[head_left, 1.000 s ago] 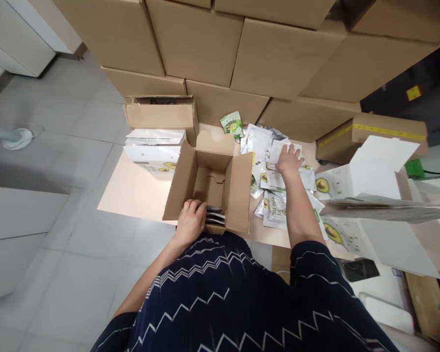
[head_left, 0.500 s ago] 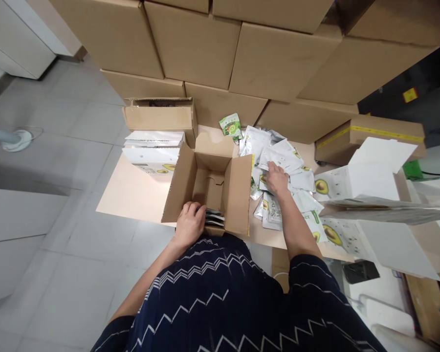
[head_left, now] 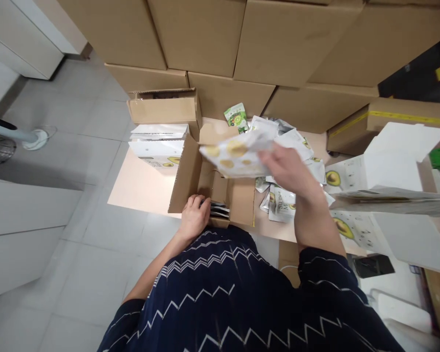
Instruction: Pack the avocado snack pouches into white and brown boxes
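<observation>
In my right hand [head_left: 291, 168] is a white flat sachet [head_left: 238, 151] with yellow round prints, blurred by motion, held by its right end over the open cardboard box [head_left: 244, 200]. My left hand [head_left: 195, 215] is curled over the box's near left corner, fingertips inside, against several sachets [head_left: 219, 209] standing at the near end. What those fingertips pinch is hidden. Right of the box lies a loose pile of avocado-print sachets [head_left: 283, 203], partly behind my right hand and forearm. A green pouch [head_left: 236, 116] rests behind the box.
White avocado-print cartons [head_left: 157, 149] and a small brown box [head_left: 163, 110] stand left on the pale table [head_left: 139, 188]. At right are opened white cartons [head_left: 388, 166], a yellow-taped box [head_left: 352, 129] and a dark phone-like object [head_left: 374, 265]. Stacked brown boxes [head_left: 205, 39] form a wall behind.
My right hand has lifted a sachet off the pile and carried it left over the box. My left hand stays at the box's corner. The camera view has shifted slightly.
</observation>
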Demonstrator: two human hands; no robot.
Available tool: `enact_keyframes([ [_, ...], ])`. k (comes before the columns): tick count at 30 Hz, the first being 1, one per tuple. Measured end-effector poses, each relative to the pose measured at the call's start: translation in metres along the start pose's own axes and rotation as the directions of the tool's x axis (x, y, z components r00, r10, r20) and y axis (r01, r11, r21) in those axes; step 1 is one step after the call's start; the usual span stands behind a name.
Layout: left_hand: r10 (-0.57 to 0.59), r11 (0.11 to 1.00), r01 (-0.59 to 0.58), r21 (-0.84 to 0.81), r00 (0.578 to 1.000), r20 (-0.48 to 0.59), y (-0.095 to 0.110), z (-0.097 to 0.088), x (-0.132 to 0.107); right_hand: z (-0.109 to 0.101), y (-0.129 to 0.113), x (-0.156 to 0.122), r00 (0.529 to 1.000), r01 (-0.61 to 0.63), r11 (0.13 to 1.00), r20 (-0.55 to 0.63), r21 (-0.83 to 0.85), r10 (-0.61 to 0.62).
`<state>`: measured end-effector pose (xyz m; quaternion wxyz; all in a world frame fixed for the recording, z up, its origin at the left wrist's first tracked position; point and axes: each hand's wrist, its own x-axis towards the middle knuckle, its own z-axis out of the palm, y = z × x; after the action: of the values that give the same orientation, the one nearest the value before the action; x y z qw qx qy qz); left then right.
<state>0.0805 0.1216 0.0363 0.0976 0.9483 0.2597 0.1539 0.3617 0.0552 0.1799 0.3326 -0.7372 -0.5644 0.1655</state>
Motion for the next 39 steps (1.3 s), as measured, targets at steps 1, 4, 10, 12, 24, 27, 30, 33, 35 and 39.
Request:
enact_keyframes([
  [1,0.004,1.000,-0.004,0.002,1.000,-0.004,0.000,0.000,0.000,0.013,-0.008,0.006,0.986,0.019,0.999,0.166,-0.049,-0.011],
  [4,0.001,1.000,-0.001,0.001,1.000,-0.017,0.000,0.001,0.000,0.061,-0.020,0.029,0.846,0.083,0.974,0.531,-0.213,0.044],
  [10,-0.030,0.999,0.030,0.016,1.000,-0.005,0.003,0.000,-0.001,0.137,-0.014,0.053,0.575,0.234,0.948,0.817,-0.218,0.046],
  [12,-0.049,0.999,0.049,0.021,0.999,0.002,0.004,0.000,-0.001,0.151,-0.010,0.050,0.492,0.244,0.945,0.867,-0.218,0.073],
  [24,-0.086,0.996,0.089,-0.031,0.993,0.083,0.001,0.010,0.002,0.158,0.001,0.047,0.341,0.270,0.957,0.940,-0.103,0.005],
  [27,-0.081,0.997,0.082,-0.014,0.995,0.051,0.002,0.008,0.003,0.135,-0.002,0.046,0.406,0.199,0.980,0.909,0.013,-0.095],
  [30,-0.072,0.997,0.073,-0.018,0.997,0.031,0.001,0.008,0.003,0.099,0.007,0.047,0.621,-0.023,0.963,0.759,0.270,-0.197],
  [33,-0.066,0.997,0.067,-0.031,0.997,0.030,0.000,0.008,0.002,0.066,0.044,0.053,0.944,-0.179,0.854,0.331,0.488,0.009],
  [35,-0.065,0.997,0.066,-0.047,0.998,0.027,0.000,0.009,0.002,0.054,0.083,0.059,0.965,-0.200,0.854,-0.055,0.480,0.257],
  [39,-0.065,0.996,0.066,-0.064,0.998,0.015,-0.001,0.009,0.002,0.066,0.159,0.058,0.815,-0.475,0.873,-0.317,0.111,0.484],
])
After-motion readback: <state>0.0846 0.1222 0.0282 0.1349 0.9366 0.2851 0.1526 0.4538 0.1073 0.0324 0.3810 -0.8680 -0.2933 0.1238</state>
